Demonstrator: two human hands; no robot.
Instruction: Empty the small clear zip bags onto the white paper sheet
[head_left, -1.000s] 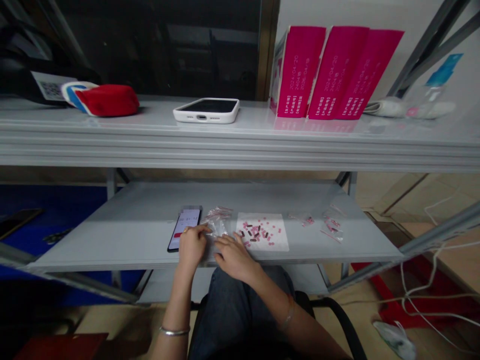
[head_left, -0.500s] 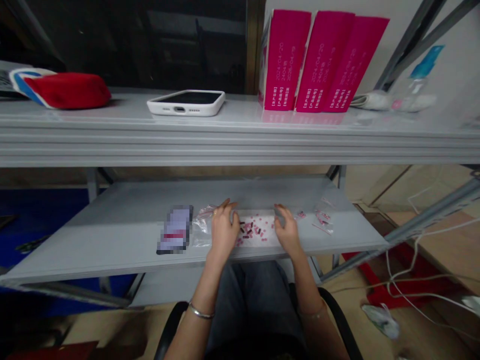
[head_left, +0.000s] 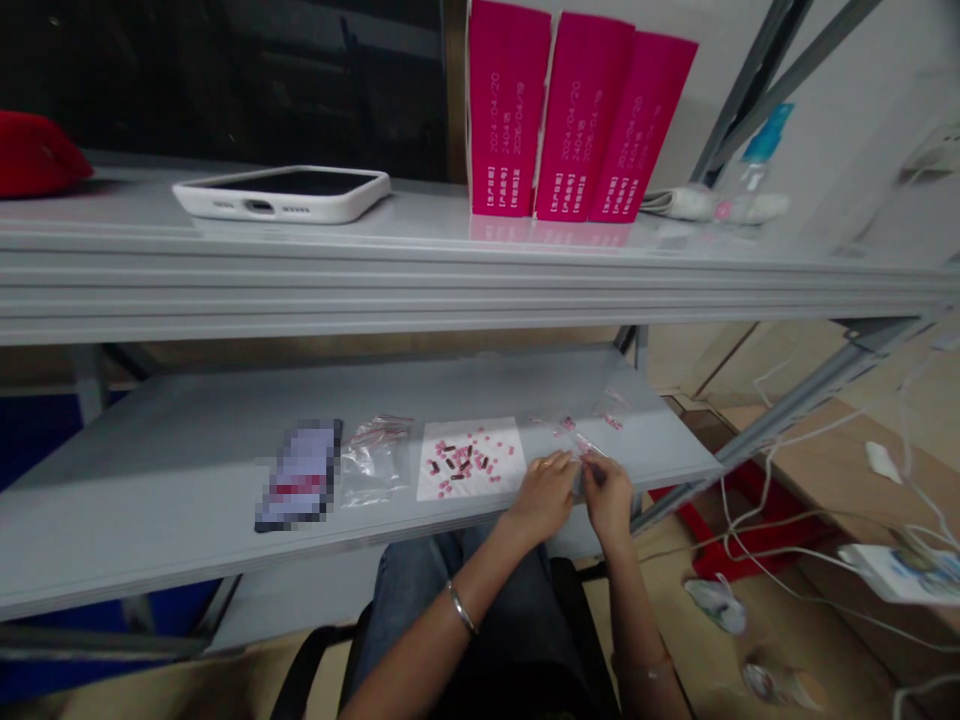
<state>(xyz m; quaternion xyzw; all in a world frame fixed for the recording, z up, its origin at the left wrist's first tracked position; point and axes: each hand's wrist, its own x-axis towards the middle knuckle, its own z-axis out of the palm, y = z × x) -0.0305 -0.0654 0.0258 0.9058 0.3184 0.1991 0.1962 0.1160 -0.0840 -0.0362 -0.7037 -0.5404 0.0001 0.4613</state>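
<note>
At the shelf's right front, my left hand (head_left: 549, 492) and my right hand (head_left: 610, 497) meet with fingertips closed on a small clear plastic bag (head_left: 588, 444). Its lower part is hidden by my fingers. Just beyond lie more small clear bags with pink bits inside, one bag (head_left: 613, 420) farther right. To the left of my hands, a white sheet of paper (head_left: 436, 437) bears many scattered pink tablets (head_left: 459, 455) and several dark capsules (head_left: 458, 477). Clear zip bags (head_left: 373, 465) lie flat left of the paper.
A phone with a blurred screen (head_left: 301, 475) lies at the left on the lower shelf (head_left: 202, 470). On the upper shelf are a white-cased phone (head_left: 285, 195), magenta boxes (head_left: 506, 120), a spray bottle (head_left: 754, 175) and a red item (head_left: 37, 155). Cables (head_left: 806, 555) hang at the right.
Both hands have left the sides of the paper and moved right, coming together at a small plastic bag. The paper is uncovered, and the camera view has turned right.
</note>
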